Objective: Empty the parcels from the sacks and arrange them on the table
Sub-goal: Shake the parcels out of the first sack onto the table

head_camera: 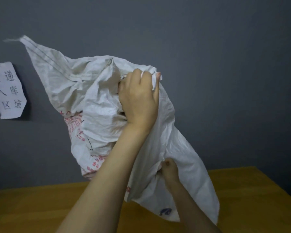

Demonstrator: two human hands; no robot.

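Above the counter (40, 207), toward its far right part, a white woven sack (104, 105) hangs in the air, gripped by both hands. The left hand (138, 100) is up high, its fingers (147, 76) clenched round a bunch of the fabric. The right hand (170, 170) is lower, fingers curled into a fold near the sack's lower half.

The biggest risk, as I judge it, is parcels dropping out all at once. No parcel is visible, but the sack bulges near its red print, so something may be inside. A sudden spill could bounce or slide off the counter's right edge, since the low end hangs close to that side. The slick crumpled weave could also slip through the upper grip if the load shifts, and the sack itself hides the landing spot.

The sack's long axis runs on a slant: its stitched corner points up and left, toward a paper notice (7, 91) on the grey wall (225, 64), while the other end points down and right at the counter. Whether that low end touches the surface I cannot tell
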